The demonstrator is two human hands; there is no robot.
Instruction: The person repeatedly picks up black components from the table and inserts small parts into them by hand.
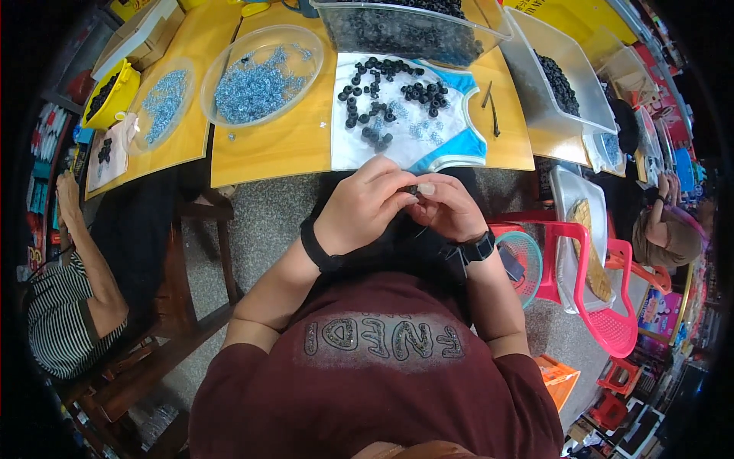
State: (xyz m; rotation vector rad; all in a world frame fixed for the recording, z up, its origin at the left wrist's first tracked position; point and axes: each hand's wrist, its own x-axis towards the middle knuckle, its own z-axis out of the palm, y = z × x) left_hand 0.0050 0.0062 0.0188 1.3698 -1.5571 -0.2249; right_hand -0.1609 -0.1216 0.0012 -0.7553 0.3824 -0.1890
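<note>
Near the frame's centre, the left hand [367, 203] and right hand [451, 208] meet fingertip to fingertip, pinching a small, dark, hard-looking piece [414, 190], apparently to steady it from both sides. Just above, round black beadlike parts [417, 92] lie spread on a white cloth with bright-blue edging [348, 151], probably for easy picking. Fingers hide most of the piece, so its shape is unclear.

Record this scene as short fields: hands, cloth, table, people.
Hands: left hand and right hand together pinch a small dark item
Cloth: white with blue parts, bearing black beads and pale blue bits
Table: yellow, bearing a round tray of pale blue bits and a bin of black beads
People: one person at far left, another person at right
</note>
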